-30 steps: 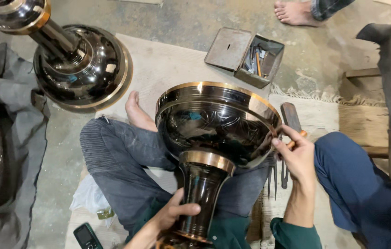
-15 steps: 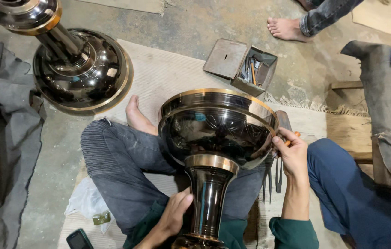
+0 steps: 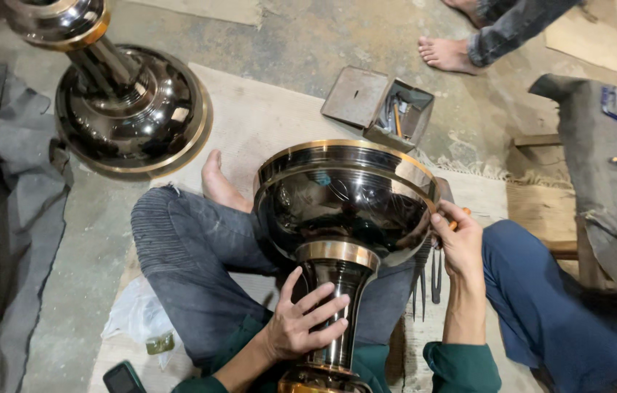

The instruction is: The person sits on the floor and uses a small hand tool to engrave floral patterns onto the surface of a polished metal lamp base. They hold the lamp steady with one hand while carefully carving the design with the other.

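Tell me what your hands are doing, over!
Left hand wrapped on the dark metal stand's stem. Right hand at the bowl rim, gripping an orange-handled tool. Nothing blocking; open tool box beyond.

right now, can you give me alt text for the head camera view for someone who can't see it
A person sitting cross-legged on a mat holds a large dark, shiny metal bowl on a stem across their lap, the left hand wrapped around the stem and the right hand at the bowl's gold-banded rim. A second such piece and an open tool box lie on the floor.
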